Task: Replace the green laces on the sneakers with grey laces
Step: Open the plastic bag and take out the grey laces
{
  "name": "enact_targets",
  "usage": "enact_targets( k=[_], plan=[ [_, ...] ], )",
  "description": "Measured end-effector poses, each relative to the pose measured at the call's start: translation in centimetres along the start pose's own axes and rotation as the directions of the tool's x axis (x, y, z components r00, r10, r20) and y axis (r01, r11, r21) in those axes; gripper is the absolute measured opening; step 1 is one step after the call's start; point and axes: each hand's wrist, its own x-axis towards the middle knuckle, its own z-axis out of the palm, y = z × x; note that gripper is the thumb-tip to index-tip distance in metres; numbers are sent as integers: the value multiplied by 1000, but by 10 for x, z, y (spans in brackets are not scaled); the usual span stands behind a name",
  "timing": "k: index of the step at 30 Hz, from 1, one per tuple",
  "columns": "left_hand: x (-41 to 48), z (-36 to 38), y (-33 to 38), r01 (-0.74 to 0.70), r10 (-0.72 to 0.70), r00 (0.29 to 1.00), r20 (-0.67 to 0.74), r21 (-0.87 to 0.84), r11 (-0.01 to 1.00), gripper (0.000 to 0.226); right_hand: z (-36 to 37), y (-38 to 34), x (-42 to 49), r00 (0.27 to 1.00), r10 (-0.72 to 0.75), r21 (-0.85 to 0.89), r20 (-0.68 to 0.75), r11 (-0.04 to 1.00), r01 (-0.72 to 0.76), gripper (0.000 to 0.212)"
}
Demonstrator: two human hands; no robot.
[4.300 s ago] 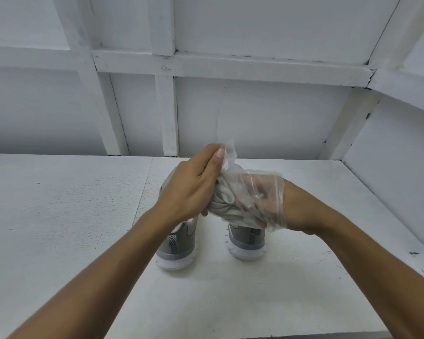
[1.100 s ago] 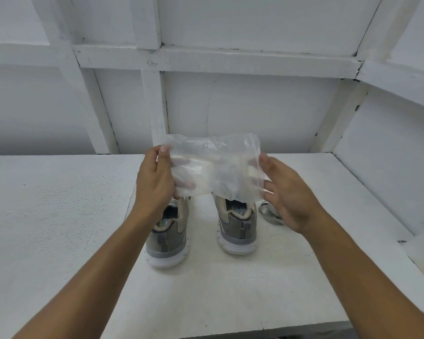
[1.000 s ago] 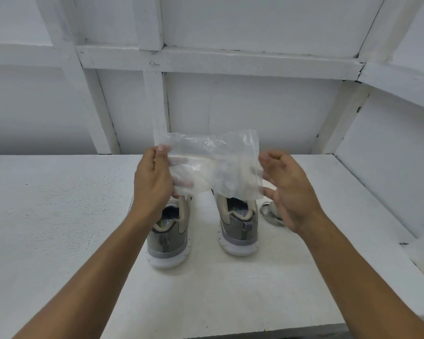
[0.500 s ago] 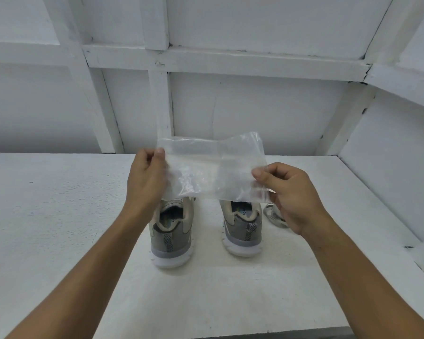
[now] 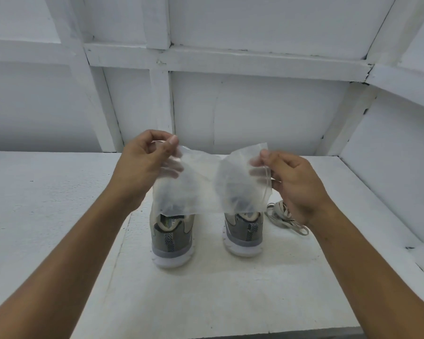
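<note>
1. White-painted wall (image 5: 255, 111) panels crossed by white battens close off the back, and a white worktop (image 5: 59, 216) runs beneath them.
2. On the worktop stands the right sneaker (image 5: 244, 234), grey with a white sole, upright, its heel toward the camera.
3. The left sneaker (image 5: 173, 237) stands near the right sneaker on its left side, parallel to it and not touching. Its open mouth shows an insole with some print.
4. The grey laces (image 5: 285, 216) lie in a loose bundle on the worktop just to the right of the right sneaker, partly hidden behind the right hand (image 5: 294, 184).
5. A translucent plastic bag (image 5: 206, 187) is held stretched in the air above and in front of the right sneaker. It reaches across both shoes and hides their front halves, so their lacing cannot be seen.
6. Whether anything lies inside the bag cannot be told. Only dim dark shapes of the shoes behind it show through the film.
7. The left hand (image 5: 142, 165), up and to the left of the right sneaker, pinches the bag's upper left corner between the thumb and curled fingers (image 5: 149, 134).
8. The right hand, just right of the right sneaker and above the laces, pinches the bag's upper right edge between thumb and fingers, with the other fingers curled behind the film.
</note>
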Motion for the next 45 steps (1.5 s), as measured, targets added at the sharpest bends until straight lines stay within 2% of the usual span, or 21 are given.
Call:
enact_targets(
  k=[3,5,8,10,11,15,17,19,21,23,26,28,30,32,34,39,43,45],
  plan=[
    [2,-3,-2,-13,12,989,-148,-7,1000,15,4,3,-1,991,-29,42,-132,999,34,24],
    [3,-4,-4,16,-22,985,-172,-37,999,30,7,5,-3,983,-27,56,-179,998,38,24],
    [0,-6,-6,167,-174,983,-65,-108,980,60,4,4,-3,976,-18,78,-216,996,35,24],
    [-8,-3,-10,261,-261,965,6,-24,965,61,0,3,-3,974,-21,87,-226,995,42,25],
    [-12,0,-13,261,-261,965,1,60,964,57,-1,3,-2,973,-24,86,-231,995,45,26],
    [-22,11,-21,68,-27,992,-122,346,936,53,-1,7,-1,962,-43,40,-268,998,56,29],
    [-20,10,-21,31,27,987,-156,358,933,54,-1,8,-1,955,-58,4,-291,998,62,31],
    [-18,6,-18,34,23,989,-144,379,925,57,-1,9,0,956,-63,-8,-288,998,64,31],
    [-15,-1,-17,44,23,989,-146,438,898,63,-3,7,-1,964,-63,-17,-257,998,60,31],
    [-9,-8,-8,8,82,982,-171,469,883,62,-2,2,-3,981,-68,-27,-183,998,64,31],
    [-3,-8,26,-140,246,961,-129,542,829,33,2,-15,-9,994,-109,-67,-7,992,108,32],
    [-2,0,53,-230,271,963,6,548,804,16,8,-30,-13,981,-149,-127,123,978,164,37],
    [-3,11,71,-258,177,963,203,506,823,21,14,-46,-17,952,-192,-185,240,953,239,39],
    [-3,19,76,-251,67,931,359,498,830,30,19,-57,-17,920,-232,-201,316,931,304,38],
    [-5,24,73,-255,25,900,434,479,840,32,22,-63,-15,900,-254,-204,355,918,339,38],
    [-6,27,60,-225,36,884,466,357,907,30,19,-61,-9,884,-221,-187,413,929,320,32],
    [-7,30,55,-230,70,884,461,301,925,25,21,-58,-8,885,-217,-178,412,934,311,33],
    [-7,31,53,-217,103,910,401,249,944,20,17,-53,-6,902,-204,-191,380,937,293,36]
  ],
)
